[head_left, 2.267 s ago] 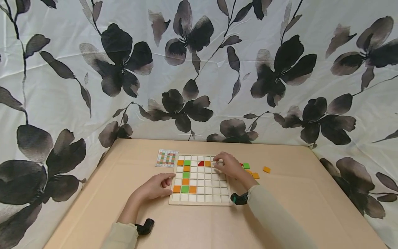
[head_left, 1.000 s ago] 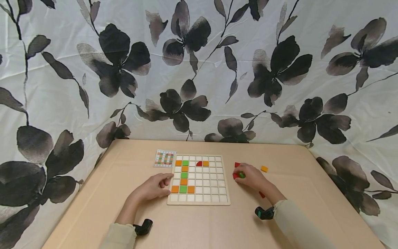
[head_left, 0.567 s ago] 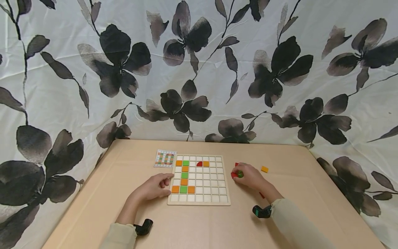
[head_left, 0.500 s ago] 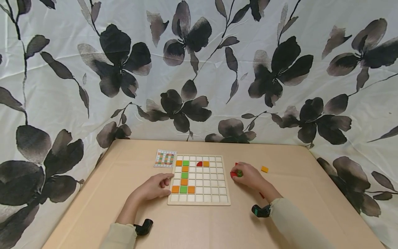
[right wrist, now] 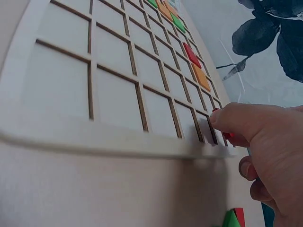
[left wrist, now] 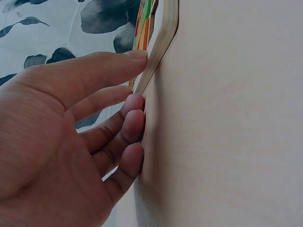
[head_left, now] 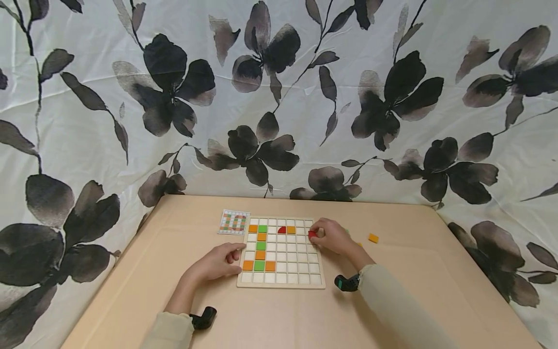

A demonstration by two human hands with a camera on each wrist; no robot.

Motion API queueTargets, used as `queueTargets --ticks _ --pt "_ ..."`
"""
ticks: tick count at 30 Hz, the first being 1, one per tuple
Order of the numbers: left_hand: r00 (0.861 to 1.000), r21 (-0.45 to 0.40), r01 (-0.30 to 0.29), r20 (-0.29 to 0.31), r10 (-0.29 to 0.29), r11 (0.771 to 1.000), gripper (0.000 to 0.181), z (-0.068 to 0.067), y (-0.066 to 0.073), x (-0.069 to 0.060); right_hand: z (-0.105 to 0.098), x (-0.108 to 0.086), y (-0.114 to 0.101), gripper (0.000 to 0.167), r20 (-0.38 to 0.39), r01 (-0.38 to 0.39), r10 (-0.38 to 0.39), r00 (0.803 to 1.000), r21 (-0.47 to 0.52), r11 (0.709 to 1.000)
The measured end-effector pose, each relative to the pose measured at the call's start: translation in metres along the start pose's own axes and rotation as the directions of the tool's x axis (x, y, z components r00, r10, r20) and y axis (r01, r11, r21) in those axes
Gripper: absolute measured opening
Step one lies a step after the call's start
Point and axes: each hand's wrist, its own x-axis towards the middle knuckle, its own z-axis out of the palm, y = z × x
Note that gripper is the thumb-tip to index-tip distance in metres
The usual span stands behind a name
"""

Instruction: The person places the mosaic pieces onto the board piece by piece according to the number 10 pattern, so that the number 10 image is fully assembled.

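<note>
Flower-printed cloth (head_left: 257,104) hangs behind a pale desk (head_left: 270,317), on which a gridded board (head_left: 281,286) lies flat between two hands set apart. Left hand (head_left: 220,261) rests at the board's left edge, thumb touching the rim and fingers relaxed rather than gripping, apparently to keep it from sliding. Right hand (head_left: 332,236) pinches a red piece (head_left: 312,234) between thumb and fingers at the board's right edge, toward the far side; whether the piece touches the board I cannot tell. Such a fingertip hold suits something this small and leaves part of it exposed. A card (head_left: 234,222) with a coloured grid sits just beside the board's far left corner, probably so both can be read together.

Shallow square compartments fill the board. Orange tiles (head_left: 260,255) and green tiles (head_left: 259,265) alternate down the second column from the left; in the second row from the far side, a red tile (head_left: 282,230) has an orange neighbour. Many compartments are bare. Loose on the desk to the right, an orange square (head_left: 373,238) lies near a partly hidden green piece (head_left: 347,231).
</note>
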Motion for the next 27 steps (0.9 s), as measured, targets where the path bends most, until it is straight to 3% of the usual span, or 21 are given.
queueTargets --ticks 14,21,27 --pt "1.000 0.001 0.004 0.005 -0.004 1.000 0.061 0.002 0.002 0.001 0.017 0.022 -0.012 0.021 -0.003 -0.021 0.022 1.000 0.019 1.000" --pt "1.000 -0.010 0.010 0.002 -0.010 1.000 0.061 0.002 0.003 0.001 0.021 0.023 -0.015 0.019 -0.046 0.002 0.001 0.999 0.058 0.998" --pt "1.000 -0.001 0.009 0.002 -0.009 1.000 0.061 0.001 0.002 0.001 0.023 0.025 -0.016 0.021 -0.042 -0.027 0.030 0.999 0.059 0.998"
